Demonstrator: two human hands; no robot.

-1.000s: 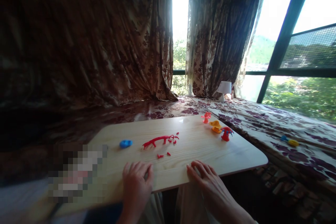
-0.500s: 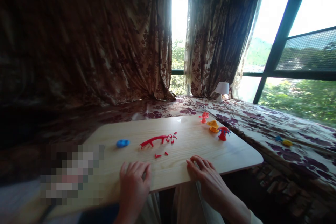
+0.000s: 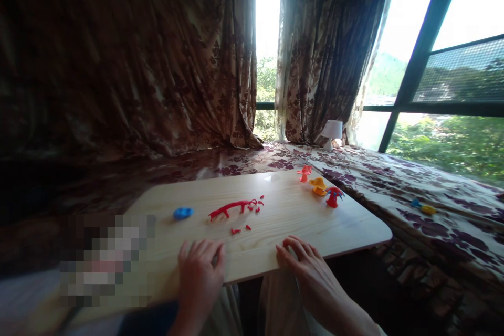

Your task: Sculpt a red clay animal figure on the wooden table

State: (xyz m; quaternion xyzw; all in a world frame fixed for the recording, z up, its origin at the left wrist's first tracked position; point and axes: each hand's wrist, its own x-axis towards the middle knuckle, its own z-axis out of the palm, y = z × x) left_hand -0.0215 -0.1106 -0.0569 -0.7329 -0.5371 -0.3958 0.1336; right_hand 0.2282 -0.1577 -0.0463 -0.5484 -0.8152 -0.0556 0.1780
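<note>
My left hand [image 3: 201, 265] rests on the near edge of the pale wooden table [image 3: 275, 223], fingers stretched forward and holding nothing. At the same edge, further right, lies my right hand [image 3: 307, 262], also without anything in it and its fingers loosely extended. Beyond them sits a long red modelling-clay piece [image 3: 231, 207] with short legs. Small red bits [image 3: 235, 231] are scattered near it, several by its right end. A blue clay lump [image 3: 183, 213] lies to its left. Three figures line the right side: one pink [image 3: 304, 173], one yellow-orange [image 3: 318, 186], one red with blue parts [image 3: 334, 197].
A flower-patterned cover [image 3: 425, 189] surrounds the table, with a blue and yellow item [image 3: 427, 209] lying on it at right. A small white lamp [image 3: 333, 130] stands by the curtains [image 3: 315, 63]. Part of the table's left side is blurred into blocks.
The view has shifted very slightly. My right hand's fingers have moved a little; my left hand and the clay pieces look the same.
</note>
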